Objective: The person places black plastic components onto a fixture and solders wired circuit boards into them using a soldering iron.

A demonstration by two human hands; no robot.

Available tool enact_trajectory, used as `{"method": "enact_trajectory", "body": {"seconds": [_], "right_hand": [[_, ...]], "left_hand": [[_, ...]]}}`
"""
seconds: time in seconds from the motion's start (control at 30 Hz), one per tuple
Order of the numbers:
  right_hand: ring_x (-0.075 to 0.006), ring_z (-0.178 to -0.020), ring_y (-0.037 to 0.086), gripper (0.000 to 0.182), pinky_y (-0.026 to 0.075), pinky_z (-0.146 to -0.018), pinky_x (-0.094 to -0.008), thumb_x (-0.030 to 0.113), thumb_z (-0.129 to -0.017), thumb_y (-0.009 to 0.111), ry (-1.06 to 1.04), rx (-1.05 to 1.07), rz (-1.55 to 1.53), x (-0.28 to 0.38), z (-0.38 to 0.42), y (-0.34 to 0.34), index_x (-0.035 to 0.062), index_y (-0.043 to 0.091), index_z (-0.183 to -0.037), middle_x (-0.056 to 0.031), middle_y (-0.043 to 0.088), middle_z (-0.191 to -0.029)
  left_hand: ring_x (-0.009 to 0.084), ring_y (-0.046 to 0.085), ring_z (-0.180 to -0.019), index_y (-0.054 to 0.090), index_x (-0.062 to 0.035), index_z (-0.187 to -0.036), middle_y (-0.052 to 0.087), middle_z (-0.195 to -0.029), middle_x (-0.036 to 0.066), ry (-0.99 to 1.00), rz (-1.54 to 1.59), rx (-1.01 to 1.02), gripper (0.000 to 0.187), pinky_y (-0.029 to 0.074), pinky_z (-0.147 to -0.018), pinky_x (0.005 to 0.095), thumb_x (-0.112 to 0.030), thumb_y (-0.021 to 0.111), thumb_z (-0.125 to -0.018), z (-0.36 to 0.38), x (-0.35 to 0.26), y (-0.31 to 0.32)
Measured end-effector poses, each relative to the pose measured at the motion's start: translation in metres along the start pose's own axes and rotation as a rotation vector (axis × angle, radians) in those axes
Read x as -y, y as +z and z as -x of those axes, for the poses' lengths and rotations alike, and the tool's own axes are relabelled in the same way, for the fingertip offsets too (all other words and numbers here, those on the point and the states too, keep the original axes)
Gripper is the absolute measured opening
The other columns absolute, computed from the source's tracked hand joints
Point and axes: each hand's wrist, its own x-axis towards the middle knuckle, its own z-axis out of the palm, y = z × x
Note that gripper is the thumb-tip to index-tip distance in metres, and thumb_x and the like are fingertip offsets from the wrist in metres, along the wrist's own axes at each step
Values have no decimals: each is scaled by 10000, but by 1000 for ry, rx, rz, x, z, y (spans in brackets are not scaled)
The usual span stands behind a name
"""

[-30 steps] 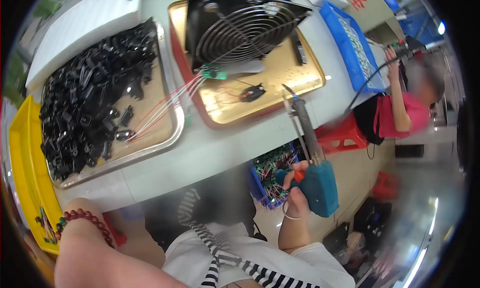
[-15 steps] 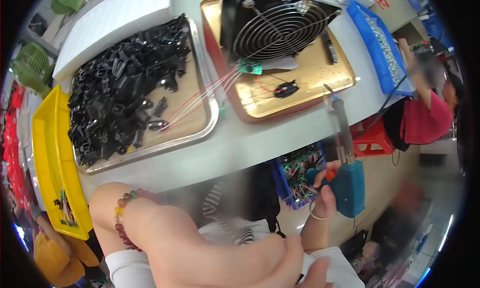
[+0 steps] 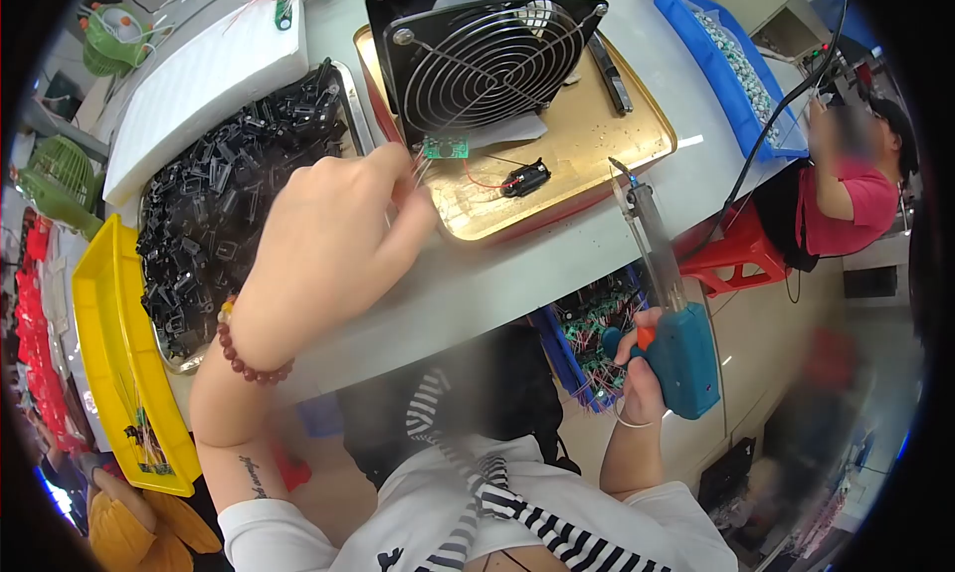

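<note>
My left hand [image 3: 338, 239] reaches over the table between the metal tray of black parts and the gold tray [image 3: 637, 144]. Its thumb and fingers come together at the wires beside a small green circuit board [image 3: 446, 148]. A red wire runs from the board to a black part [image 3: 525, 179] lying on the gold tray. My right hand [image 3: 642, 378] is wrapped round a blue soldering gun [image 3: 681, 358], whose tip points up beside the gold tray's right front corner. Black plastic parts [image 3: 224, 179] fill the metal tray at the left.
A black fan [image 3: 497, 70] stands on the gold tray near a black pen-like tool [image 3: 610, 75]. White foam [image 3: 214, 90] and a yellow bin [image 3: 109, 343] lie left. A blue tray [image 3: 721, 65] is at right, near a person in pink [image 3: 856, 199]. A cable hangs there.
My left hand has moved from low near my lap up to the board's wires. The board and trays appear further left in the view. My right hand still holds the soldering gun.
</note>
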Motion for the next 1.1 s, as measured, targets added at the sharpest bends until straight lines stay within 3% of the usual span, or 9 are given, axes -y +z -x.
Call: {"method": "enact_trajectory", "body": {"seconds": [0.13, 0.27, 0.37, 0.5, 0.63, 0.7, 0.77, 0.93, 1.1], "right_hand": [[-161, -634, 525, 524, 422, -573, -246, 169, -728, 650, -41, 48, 59, -8, -1, -10, -29, 457, -1172, -153, 527, -1087], [-161, -640, 526, 545, 420, -576, -245, 188, -728, 670, -62, 40, 119, -15, 0, -16, -28, 457, -1181, -151, 527, -1096], [-162, -643, 525, 558, 421, -590, -250, 179, -726, 673, -30, 20, 35, -17, 2, -17, -31, 453, -1194, -153, 526, -1105], [-163, -643, 521, 547, 422, -611, -257, 130, -720, 648, -3, -37, -184, -17, 3, -13, -41, 448, -1200, -169, 523, -1114], [-156, -636, 510, 525, 413, -610, -258, 99, -716, 603, -13, -86, -320, -26, 6, -15, -65, 442, -1188, -178, 521, -1112], [-147, -629, 499, 509, 403, -603, -258, 101, -721, 572, -71, -64, -327, -5, 3, 7, -86, 437, -1174, -179, 522, -1110], [-147, -670, 489, 483, 434, -738, -278, 155, -741, 570, -82, 15, -252, -1, 1, 3, -73, 419, -1139, -146, 499, -998], [-144, -618, 474, 475, 380, -605, -235, 127, -719, 540, -214, 42, -236, -6, -4, 16, -108, 454, -1123, -188, 515, -1107], [-147, -626, 463, 430, 381, -643, -247, 118, -745, 523, -196, 144, -261, -9, -8, 24, -97, 447, -1110, -189, 500, -1129]], "left_hand": [[204, 561, -522, 542, -9, -807, 561, -588, 100, -75, 343, 20, 248, 444, -536, 266, -166, 715, -722, -5, -12, -5], [208, 572, -615, 590, -30, -921, 578, -676, 87, -144, 279, 169, 335, 456, -587, 281, -163, 774, -674, 0, -25, -4], [241, 565, -741, 607, -21, -903, 574, -795, 99, 299, -47, -20, 273, 456, -657, 311, -100, 740, -678, -1, -28, 1], [231, 530, -732, 570, -2, -790, 537, -794, 88, 251, -252, -101, 167, 445, -620, 326, -39, 699, -690, -9, -58, -39], [101, 431, -567, 522, 4, -773, 472, -649, 34, 98, 66, -46, 130, 334, -483, 230, -40, 638, -735, 16, -60, -98], [50, 403, -562, 520, 3, -807, 454, -632, -2, -131, 176, 130, 121, 308, -483, 195, -76, 609, -784, 40, -48, -132], [20, 407, -620, 534, -1, -879, 457, -669, -42, -427, 275, 286, 141, 319, -536, 179, -132, 580, -856, 64, -34, -168], [13, 477, -677, 518, -49, -1014, 506, -795, -51, -640, 426, -84, 159, 386, -599, 162, -170, 529, -912, 179, 21, -225], [33, 539, -736, 470, -71, -1047, 556, -788, -28, -843, 530, -450, 188, 411, -655, 173, -173, 537, -904, 295, 78, -250]]}}
